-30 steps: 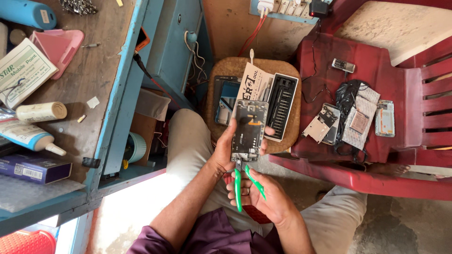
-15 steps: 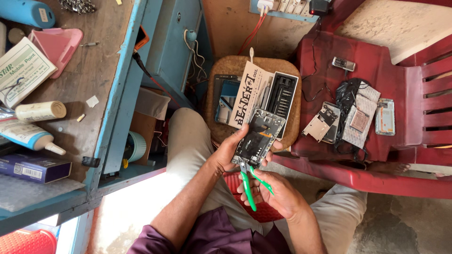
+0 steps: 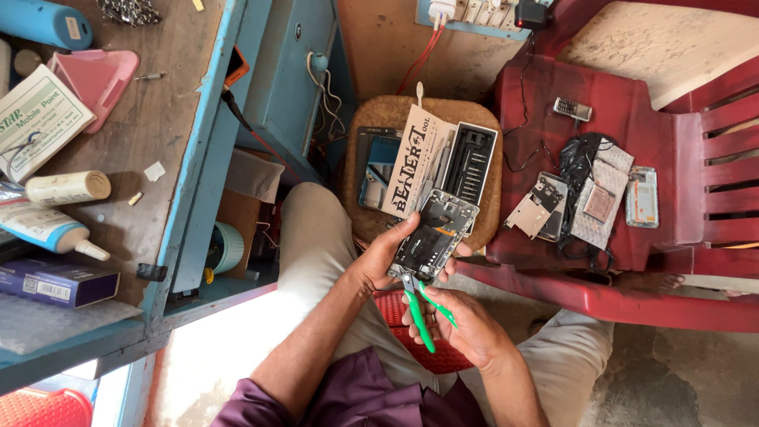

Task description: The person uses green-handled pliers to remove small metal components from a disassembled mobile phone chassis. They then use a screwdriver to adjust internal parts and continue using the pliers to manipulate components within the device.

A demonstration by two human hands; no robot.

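The left hand (image 3: 385, 257) cradles the opened phone chassis (image 3: 434, 236) tilted up for access, while the right hand (image 3: 466, 326) grips green-handled pliers (image 3: 421, 304), tips at its lower edge.

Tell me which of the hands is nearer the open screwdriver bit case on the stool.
Left. The left hand sits just below the bit case; the right hand is lower, gripping green-handled pliers.

The left hand (image 3: 379, 257) holds a phone frame (image 3: 435, 236) over the lap; the right hand (image 3: 466, 324) sits just below it with pliers (image 3: 419, 304) touching the frame's lower end; behind them a stool (image 3: 371, 119) carries a tool kit (image 3: 466, 162); a chair (image 3: 632, 300) with phone parts (image 3: 589, 202) stands right; a bench (image 3: 158, 119) lies left.
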